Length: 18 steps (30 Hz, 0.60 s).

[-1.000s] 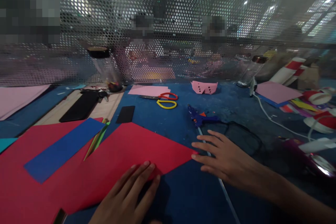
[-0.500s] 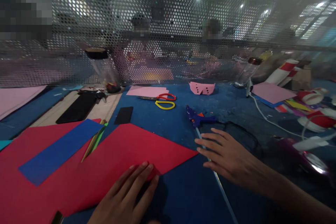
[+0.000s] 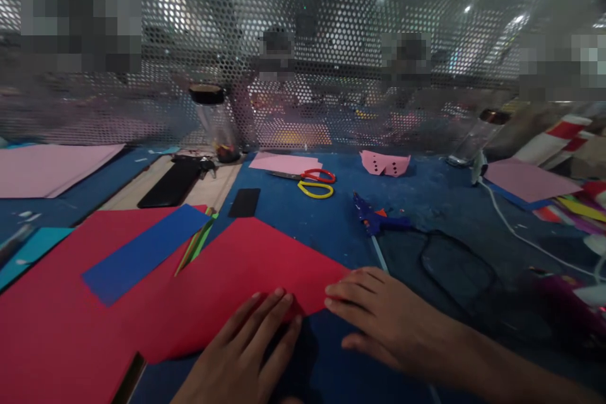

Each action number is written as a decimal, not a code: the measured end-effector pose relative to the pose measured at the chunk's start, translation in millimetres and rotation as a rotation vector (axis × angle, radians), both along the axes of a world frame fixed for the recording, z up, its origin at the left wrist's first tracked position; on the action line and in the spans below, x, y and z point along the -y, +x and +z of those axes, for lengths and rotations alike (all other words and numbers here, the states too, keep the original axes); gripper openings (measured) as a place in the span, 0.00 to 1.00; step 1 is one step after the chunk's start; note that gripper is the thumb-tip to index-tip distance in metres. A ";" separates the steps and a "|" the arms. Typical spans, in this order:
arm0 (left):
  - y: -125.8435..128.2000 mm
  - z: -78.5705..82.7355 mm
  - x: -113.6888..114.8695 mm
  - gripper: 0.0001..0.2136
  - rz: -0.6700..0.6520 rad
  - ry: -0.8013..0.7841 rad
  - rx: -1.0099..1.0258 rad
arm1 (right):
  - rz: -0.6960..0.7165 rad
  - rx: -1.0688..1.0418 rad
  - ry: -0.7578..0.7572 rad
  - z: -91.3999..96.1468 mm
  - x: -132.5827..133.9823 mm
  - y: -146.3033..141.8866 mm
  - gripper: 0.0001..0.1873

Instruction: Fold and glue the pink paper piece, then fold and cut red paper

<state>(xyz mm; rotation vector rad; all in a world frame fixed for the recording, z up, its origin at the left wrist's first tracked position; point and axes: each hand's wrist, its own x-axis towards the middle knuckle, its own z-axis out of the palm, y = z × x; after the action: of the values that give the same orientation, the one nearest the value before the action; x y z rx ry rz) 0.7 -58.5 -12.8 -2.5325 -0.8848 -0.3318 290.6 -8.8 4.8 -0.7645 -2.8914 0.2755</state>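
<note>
A large sheet of red paper (image 3: 222,278) lies on the blue table, part of it folded over into a pointed corner. My left hand (image 3: 246,347) rests flat on its near edge with the fingers stretched out. On the right tip of the paper lie the fingers of my right hand (image 3: 379,312), extended and touching it. A blue glue gun (image 3: 374,218) with a long clear glue stick (image 3: 380,254) sits just beyond my right hand, which covers part of the stick. A blue paper strip (image 3: 146,252) and thin green and yellow strips (image 3: 195,245) lie on the red sheet.
Red-and-yellow-handled scissors (image 3: 315,182) lie by pink paper (image 3: 284,163). A pink cut-out (image 3: 386,164) stands farther right. A black phone (image 3: 171,183), a black card (image 3: 245,202) and a glass jar (image 3: 215,123) are at left. A perforated metal screen (image 3: 322,101) closes off the back.
My right hand has moved from beside the glue stick left onto the red paper's tip. My left hand stays on the paper. The view has swung a little left.
</note>
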 end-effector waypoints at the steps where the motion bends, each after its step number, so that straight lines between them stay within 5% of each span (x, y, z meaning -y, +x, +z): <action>1: -0.6 0.5 0.4 0.32 -0.003 0.000 0.002 | 0.001 -0.003 0.004 -0.2 -0.1 0.7 0.22; 18: -16.2 -0.5 8.6 0.30 0.043 -0.013 -0.002 | -0.002 -0.026 -0.028 4.2 -0.5 2.1 0.21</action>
<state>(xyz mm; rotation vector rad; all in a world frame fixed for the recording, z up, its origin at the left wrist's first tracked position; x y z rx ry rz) -15.5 -67.1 -13.4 -2.5214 -0.9423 -0.3103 292.7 -8.3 8.9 -0.7619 -2.8685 0.3236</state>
